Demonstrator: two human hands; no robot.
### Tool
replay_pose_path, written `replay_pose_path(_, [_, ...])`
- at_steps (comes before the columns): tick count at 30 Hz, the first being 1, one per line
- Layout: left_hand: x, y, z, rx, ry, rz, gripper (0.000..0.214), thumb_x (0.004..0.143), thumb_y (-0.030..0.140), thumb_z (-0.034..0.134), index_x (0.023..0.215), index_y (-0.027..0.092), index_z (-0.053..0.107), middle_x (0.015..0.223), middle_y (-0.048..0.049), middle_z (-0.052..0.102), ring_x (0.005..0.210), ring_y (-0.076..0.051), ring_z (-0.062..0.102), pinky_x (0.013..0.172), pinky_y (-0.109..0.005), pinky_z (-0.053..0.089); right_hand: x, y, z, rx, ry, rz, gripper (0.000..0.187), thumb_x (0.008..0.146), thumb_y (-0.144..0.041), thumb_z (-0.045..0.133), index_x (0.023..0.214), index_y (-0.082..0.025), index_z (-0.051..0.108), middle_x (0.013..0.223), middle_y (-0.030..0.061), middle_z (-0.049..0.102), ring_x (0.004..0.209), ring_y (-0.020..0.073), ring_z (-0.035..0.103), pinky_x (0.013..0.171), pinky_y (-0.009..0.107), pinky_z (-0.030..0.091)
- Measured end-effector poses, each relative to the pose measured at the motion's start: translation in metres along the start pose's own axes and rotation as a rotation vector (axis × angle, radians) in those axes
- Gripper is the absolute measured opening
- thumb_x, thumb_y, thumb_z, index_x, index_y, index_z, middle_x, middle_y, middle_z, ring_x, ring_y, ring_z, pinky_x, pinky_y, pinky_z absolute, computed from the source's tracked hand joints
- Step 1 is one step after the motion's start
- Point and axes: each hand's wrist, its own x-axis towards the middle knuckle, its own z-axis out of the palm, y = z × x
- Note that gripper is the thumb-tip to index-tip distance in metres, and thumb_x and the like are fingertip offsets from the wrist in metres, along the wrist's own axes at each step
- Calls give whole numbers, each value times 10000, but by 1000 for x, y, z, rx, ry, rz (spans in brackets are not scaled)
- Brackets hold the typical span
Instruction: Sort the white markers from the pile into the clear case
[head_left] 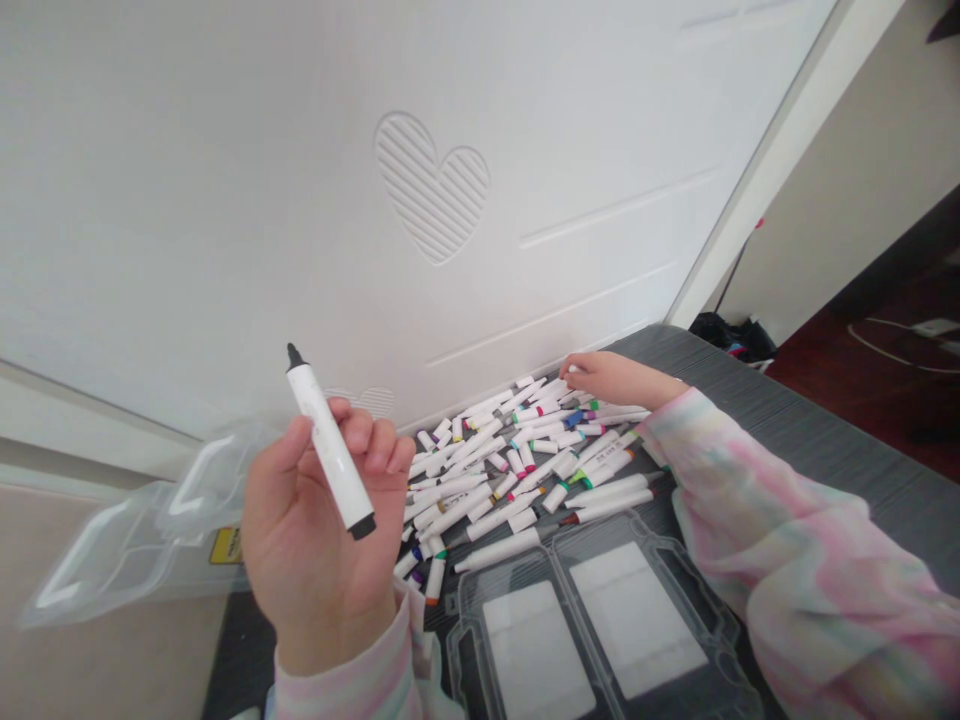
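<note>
My left hand point(322, 530) is raised at the left, closed round a white marker point(328, 440). The marker is uncapped and tilted, its black tip pointing up and its black end down. My right hand point(598, 375) is at the far side of a pile of loose markers and caps point(480, 455), near the white panel. Its fingers are bent together round a small white piece point(574, 370), mostly hidden; I cannot tell whether it is a cap or a marker. White caps with coloured ends lie mixed among the uncapped markers.
A clear plastic case point(570, 565) with white pads stands open at the front of the dark table point(825, 470). A clear plastic container point(150, 550) with a yellow label is at the left. Behind the pile rises a white panel point(300, 200) with a heart relief.
</note>
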Motion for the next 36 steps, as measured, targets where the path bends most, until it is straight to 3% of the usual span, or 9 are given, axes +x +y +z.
replay_pose_path(11, [1, -1, 1, 3, -4, 4, 167, 747, 274, 470, 721, 122, 534, 563, 28, 393, 511, -64, 361, 475, -199, 373, -4, -7, -1, -34, -45, 30, 292, 743, -151, 342, 901, -150, 588, 915, 77, 632, 786, 165, 560, 656, 225, 387])
replay_pose_path(23, [0, -1, 5, 5, 3, 12, 166, 750, 272, 466, 719, 123, 531, 560, 28, 390, 510, -64, 360, 474, -200, 375, 3, -3, 19, -100, -100, -7, 272, 711, -333, 471, 901, -188, 601, 920, 77, 643, 837, 214, 584, 696, 270, 398])
replay_pose_path(36, [-1, -1, 7, 11, 4, 9, 168, 751, 274, 467, 711, 126, 534, 555, 29, 399, 506, -64, 363, 477, -198, 379, -2, -12, 16, -138, -177, -47, 349, 689, -432, 507, 918, -186, 601, 890, 75, 645, 809, 210, 583, 631, 256, 385])
